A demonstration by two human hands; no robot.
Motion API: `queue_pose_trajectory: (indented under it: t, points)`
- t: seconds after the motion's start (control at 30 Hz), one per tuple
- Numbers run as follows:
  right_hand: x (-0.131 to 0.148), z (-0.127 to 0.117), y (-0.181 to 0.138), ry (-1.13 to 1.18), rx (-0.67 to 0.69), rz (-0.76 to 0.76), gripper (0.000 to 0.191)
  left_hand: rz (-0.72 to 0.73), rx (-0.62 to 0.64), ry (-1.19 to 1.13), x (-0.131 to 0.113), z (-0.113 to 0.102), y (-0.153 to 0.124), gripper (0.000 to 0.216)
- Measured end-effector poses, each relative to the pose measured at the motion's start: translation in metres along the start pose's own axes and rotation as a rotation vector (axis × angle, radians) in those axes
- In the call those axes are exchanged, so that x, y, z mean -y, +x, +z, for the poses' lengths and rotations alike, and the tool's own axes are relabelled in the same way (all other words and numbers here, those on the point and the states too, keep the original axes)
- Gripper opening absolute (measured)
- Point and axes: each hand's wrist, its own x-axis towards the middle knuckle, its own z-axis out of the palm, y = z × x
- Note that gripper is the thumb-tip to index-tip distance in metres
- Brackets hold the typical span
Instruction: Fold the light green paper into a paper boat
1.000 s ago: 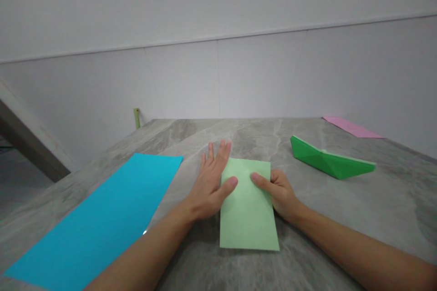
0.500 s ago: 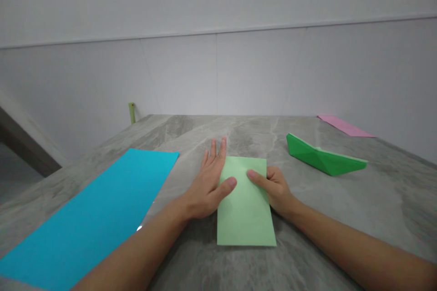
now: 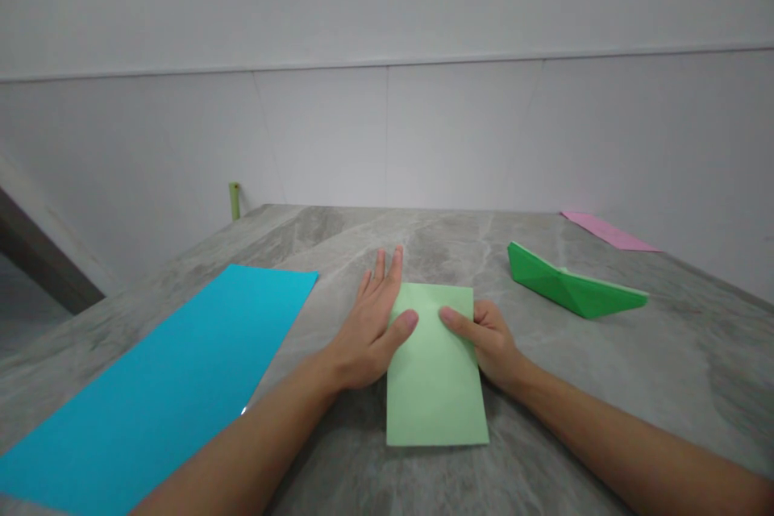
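Note:
A light green sheet of paper point(image 3: 434, 387), rectangular and perhaps folded, lies lengthwise in front of me on the grey table. My left hand point(image 3: 372, 330) is open at its left edge, fingers stretched forward and the thumb resting on the sheet's face. On the other side, my right hand point(image 3: 491, 339) pinches the right edge, thumb on top and curled fingers partly hidden beneath. To the right stands a bright green folded paper boat point(image 3: 574, 289), apart from both hands.
A large blue sheet point(image 3: 175, 371) lies along the left of the marbled grey table point(image 3: 363, 226). Far right, a pink sheet point(image 3: 610, 232) rests near the table's edge. A small green strip point(image 3: 235, 201) stands beyond the left edge, and a pale wall point(image 3: 387, 129) rises behind.
The view has tilted slightly. Both hands keep nearly the same place and hold on the light green paper; nothing was picked up or let go.

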Motion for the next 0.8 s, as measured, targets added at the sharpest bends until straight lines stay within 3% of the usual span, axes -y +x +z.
queue_pose_trajectory:
  t: [0.2, 0.47, 0.63, 0.8]
  points:
    - [-0.004, -0.002, 0.0, -0.035, -0.02, 0.015, 0.039, -0.255, -0.221, -0.22, 0.01, 0.007, 0.006, 0.051]
    - [-0.003, 0.001, 0.0, -0.044, -0.001, 0.032, 0.041, -0.29, -0.185, -0.385, 0.007, 0.01, 0.012, 0.044]
    - [-0.005, 0.0, 0.003, -0.042, -0.119, -0.021, 0.042, -0.513, -0.024, -0.652, 0.001, 0.014, 0.009, 0.053]
    - [-0.004, -0.005, 0.008, -0.056, -0.261, -0.06, 0.043, -0.446, 0.156, -0.708, -0.008, 0.013, 0.006, 0.046]
